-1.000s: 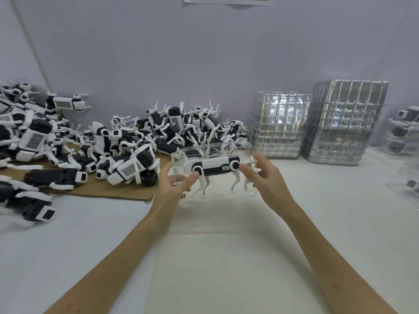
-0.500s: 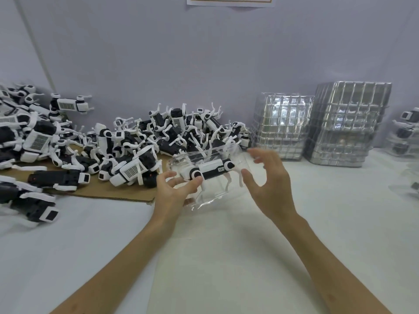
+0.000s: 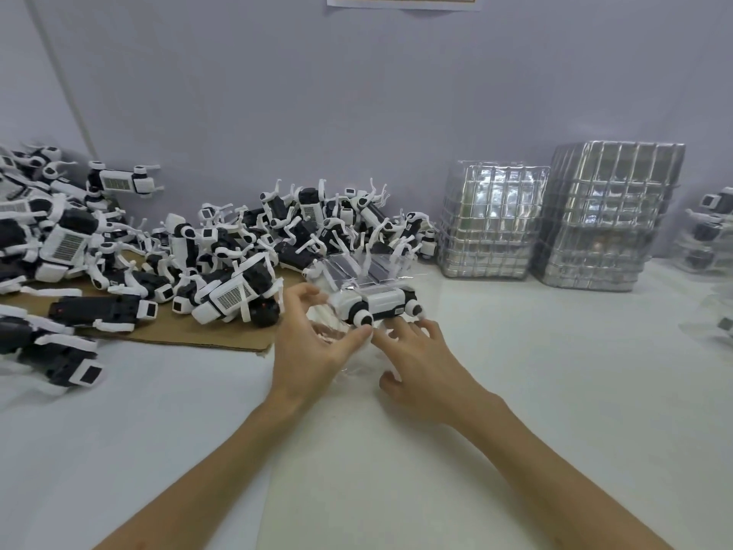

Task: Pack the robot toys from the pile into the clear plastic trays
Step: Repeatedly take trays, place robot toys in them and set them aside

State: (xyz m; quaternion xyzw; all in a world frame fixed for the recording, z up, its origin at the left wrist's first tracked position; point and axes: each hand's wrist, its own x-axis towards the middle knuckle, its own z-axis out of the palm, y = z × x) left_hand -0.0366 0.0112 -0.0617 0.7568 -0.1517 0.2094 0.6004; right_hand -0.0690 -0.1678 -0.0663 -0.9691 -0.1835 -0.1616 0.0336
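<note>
Since half a second ago the right hand [image 3: 424, 367] has come down from the far end of the toy to its near side, and the toy in its tray has sunk lower and now lies flatter, close over the table [image 3: 555, 391]. At the far left the pile [image 3: 222, 248] of black and white robot toys lies against the wall, many of them with the legs up, and most of it rests on a brown cardboard sheet [image 3: 190, 335]. Just beside the right edge of this sheet is the left hand [image 3: 313, 351]: its fingers are curled around the left end of the clear tray [image 3: 349, 271] and its thumb tip touches the round white joint at the front of the robot toy [image 3: 382, 305], so the tray is gripped between thumb and fingers. The robot toy sits in this tray in the middle of the view, its long side turned to the person. The right hand is just to the right of the left one, its fingers spread and nearly straight, the tips touching the tray under the toy; it clasps nothing. Farther right, near the wall, stand two stacks of empty clear trays, the shorter stack [image 3: 492, 224] and just beside it the taller stack [image 3: 607, 216]. At the right edge some packed toys [image 3: 710, 228] in clear trays are partly visible.
</note>
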